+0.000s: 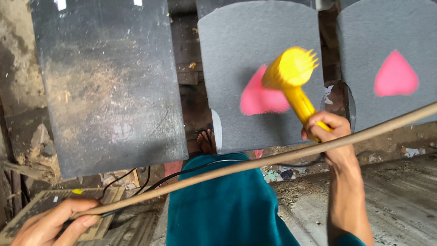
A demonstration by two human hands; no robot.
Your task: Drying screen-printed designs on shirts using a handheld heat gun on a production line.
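Note:
My right hand (328, 132) grips the handle of a yellow heat gun (291, 75), its toothed nozzle aimed at a grey felt panel (255, 45) bearing a pink heart-shaped patch (257, 100). My left hand (54, 223), at the lower left, holds the end of a long thin wooden stick (255, 161) that runs diagonally up to the right edge, crossing in front of my right wrist. A black cord (191, 171) trails from the gun along the stick.
A worn dark board (109, 82) leans at the left. A second grey panel (387, 27) with a pink patch (395, 75) stands at the right. My teal-clad leg (223, 209) and a sandalled foot (205, 142) show below; littered floor surrounds them.

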